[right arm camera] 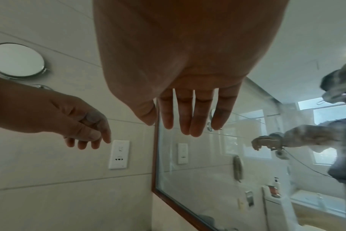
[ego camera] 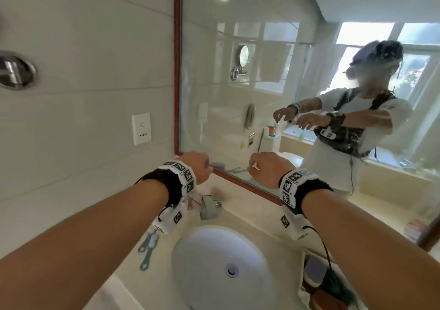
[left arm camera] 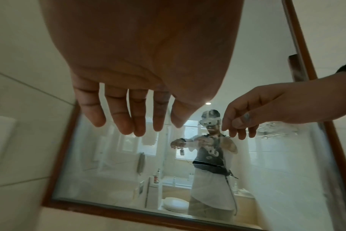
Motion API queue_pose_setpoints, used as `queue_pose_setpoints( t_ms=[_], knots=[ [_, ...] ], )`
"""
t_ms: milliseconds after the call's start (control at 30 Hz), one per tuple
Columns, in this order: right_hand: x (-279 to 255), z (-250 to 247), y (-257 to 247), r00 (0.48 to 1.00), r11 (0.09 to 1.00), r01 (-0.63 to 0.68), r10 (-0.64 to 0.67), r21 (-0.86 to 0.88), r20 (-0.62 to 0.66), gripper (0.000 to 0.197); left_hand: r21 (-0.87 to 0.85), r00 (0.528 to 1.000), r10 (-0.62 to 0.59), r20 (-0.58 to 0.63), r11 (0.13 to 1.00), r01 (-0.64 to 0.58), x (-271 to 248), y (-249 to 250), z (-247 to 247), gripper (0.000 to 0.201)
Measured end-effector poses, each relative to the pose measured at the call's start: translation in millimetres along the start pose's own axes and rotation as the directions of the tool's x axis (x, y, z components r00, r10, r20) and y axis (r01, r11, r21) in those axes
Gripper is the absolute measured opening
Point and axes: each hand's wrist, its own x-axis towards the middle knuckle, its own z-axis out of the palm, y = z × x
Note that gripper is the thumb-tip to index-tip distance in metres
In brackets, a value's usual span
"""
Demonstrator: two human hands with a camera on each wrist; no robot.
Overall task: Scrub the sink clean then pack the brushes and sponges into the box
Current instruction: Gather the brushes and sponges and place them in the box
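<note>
- Both hands hold nothing: the left hand (ego camera: 194, 166) and the right hand (ego camera: 266, 166) are raised side by side in front of the mirror (ego camera: 262, 59), apart from each other.
- In the left wrist view the left hand's fingers (left arm camera: 120, 118) hang straight and spread, with the right hand (left arm camera: 253, 109) near it, its fingers loosely bent.
- In the right wrist view the right hand's fingers (right arm camera: 186, 118) are likewise straight and slack; the left hand (right arm camera: 75, 121) hangs loosely curled beside it.
- The sink (ego camera: 190, 274) lies below the forearms, a white oval bowl set in a beige counter (ego camera: 262, 216), with its drain (ego camera: 231, 269) in the middle.
- The tap (ego camera: 209, 206) stands behind the bowl, under the left wrist.
- Two brushes (ego camera: 148, 245) with blue-grey handles lie on the counter just left of the sink.
- The box (ego camera: 307, 293) sits on the counter right of the sink, with a sponge (ego camera: 315, 270) and dark bristles inside; the rest of its load is too blurred to tell.
- A socket (ego camera: 141, 128) is on the tiled wall left of the mirror.
</note>
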Motion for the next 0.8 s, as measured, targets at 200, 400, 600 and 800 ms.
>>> queue_pose_setpoints(
  t_ms=[200, 400, 600, 800],
  knots=[
    [65, 16, -120, 0.994, 0.994, 0.106, -0.106, 0.019, -0.013, 0.028, 0.041, 0.985, -0.17, -0.032, 0.984, 0.171, -21, -152, -25, 0.037],
    [122, 45, -196, 0.978, 0.979, 0.2, -0.202, 0.03, 0.061, 0.029, 0.03, 0.956, -0.294, -0.017, 0.955, 0.295, -25, -252, -26, 0.038],
    [190, 86, -231, 0.964, 0.969, 0.233, -0.241, 0.08, 0.113, 0.031, -0.004, 0.94, -0.342, 0.008, 0.94, 0.342, 5, -298, -5, 0.039],
    [257, 139, -239, 0.936, 0.954, 0.251, -0.282, 0.161, 0.211, 0.027, -0.026, 0.905, -0.418, 0.082, 0.907, 0.421, 38, -335, 31, 0.037]
  ],
)
